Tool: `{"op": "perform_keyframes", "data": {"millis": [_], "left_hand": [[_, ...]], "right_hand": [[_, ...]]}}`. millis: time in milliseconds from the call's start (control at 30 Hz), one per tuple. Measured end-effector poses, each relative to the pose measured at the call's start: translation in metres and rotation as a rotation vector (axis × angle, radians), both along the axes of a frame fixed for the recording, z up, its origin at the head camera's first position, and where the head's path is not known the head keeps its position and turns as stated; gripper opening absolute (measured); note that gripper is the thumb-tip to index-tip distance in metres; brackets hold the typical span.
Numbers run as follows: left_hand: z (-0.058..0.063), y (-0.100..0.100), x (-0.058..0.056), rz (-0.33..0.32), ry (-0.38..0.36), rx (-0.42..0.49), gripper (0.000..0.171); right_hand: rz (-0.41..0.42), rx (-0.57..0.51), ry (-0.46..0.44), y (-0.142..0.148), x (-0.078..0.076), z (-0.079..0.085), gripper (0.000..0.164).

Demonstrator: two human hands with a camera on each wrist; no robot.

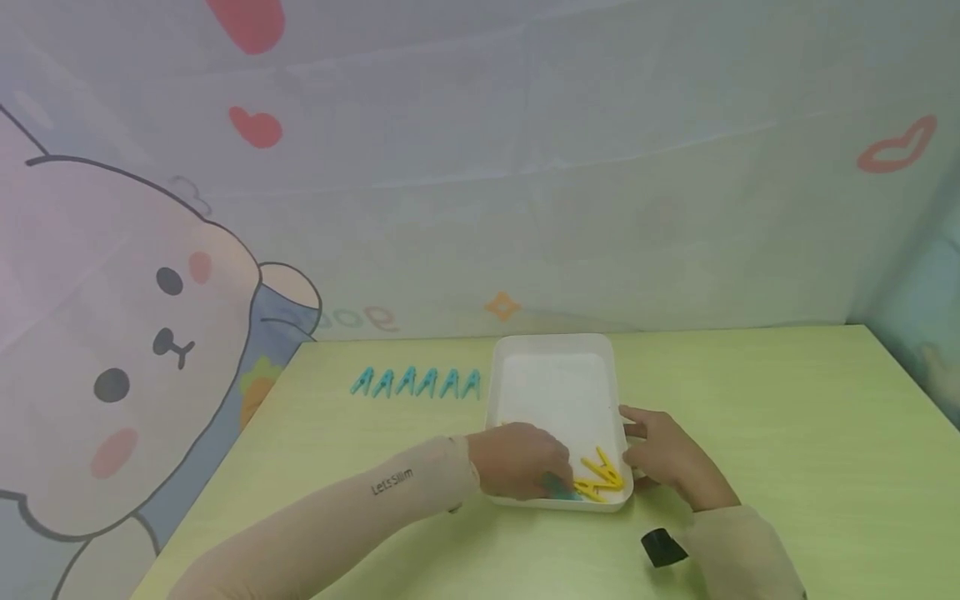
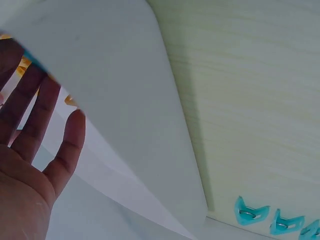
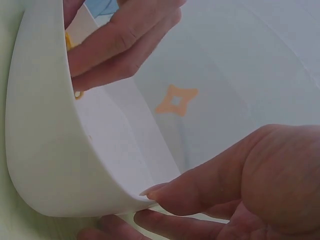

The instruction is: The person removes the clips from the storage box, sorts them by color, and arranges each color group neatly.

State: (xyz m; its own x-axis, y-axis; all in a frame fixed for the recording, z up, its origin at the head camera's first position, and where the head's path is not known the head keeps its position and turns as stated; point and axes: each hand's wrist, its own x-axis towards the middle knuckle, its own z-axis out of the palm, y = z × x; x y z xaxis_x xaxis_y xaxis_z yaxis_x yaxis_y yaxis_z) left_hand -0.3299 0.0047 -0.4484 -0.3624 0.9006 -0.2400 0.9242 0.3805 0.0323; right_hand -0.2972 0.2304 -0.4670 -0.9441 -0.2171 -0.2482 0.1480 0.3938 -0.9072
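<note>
My left hand (image 1: 521,461) reaches down into a white tray (image 1: 553,392), its fingertips right at a teal clothespin (image 1: 561,487) near the front wall. In the left wrist view, several of its fingers (image 2: 42,102) are spread, but the tray wall hides their ends, so I cannot tell whether it pinches the clothespin. Yellow clothespins (image 1: 600,479) lie beside it in the tray's front right corner. My right hand (image 1: 671,458) holds the tray's right side, with the thumb (image 3: 195,192) over the rim and fingers below it.
To the left of the tray, several teal clothespins (image 1: 416,382) stand in a row on the pale green table (image 1: 772,425). A small black object (image 1: 663,547) is by the right sleeve. A printed cloth (image 1: 600,183) hangs behind the table's back edge.
</note>
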Motion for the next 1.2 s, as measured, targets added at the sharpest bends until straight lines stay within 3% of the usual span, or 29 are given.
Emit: {"op": "perform_keyframes", "data": {"millis": [267, 367, 533, 700, 800, 1033, 1200], "left_hand": [[-0.007, -0.001, -0.003, -0.055, 0.154, -0.014, 0.021], [-0.002, -0.004, -0.003, -0.019, 0.14, 0.025, 0.022], [0.011, -0.014, -0.005, 0.066, 0.061, 0.18, 0.025], [0.02, -0.029, -0.012, 0.222, -0.052, 0.368, 0.029], [0.024, -0.045, -0.02, 0.333, -0.08, 0.505, 0.033], [0.023, -0.096, -0.048, 0.525, 0.009, 0.775, 0.032], [0.02, -0.137, -0.066, 0.668, 0.095, 0.839, 0.03]], "right_hand": [[-0.003, 0.016, -0.011, -0.002, 0.0, 0.001, 0.075], [0.001, 0.007, -0.012, -0.003, 0.0, 0.001, 0.076], [0.006, 0.006, -0.009, -0.003, -0.001, 0.001, 0.076], [0.001, 0.017, -0.01, -0.003, -0.001, 0.0, 0.075], [-0.001, 0.02, -0.011, -0.003, -0.001, 0.001, 0.075], [-0.001, 0.02, -0.016, -0.004, -0.001, 0.001, 0.076], [-0.006, 0.021, -0.021, -0.004, 0.001, 0.002, 0.076]]}}
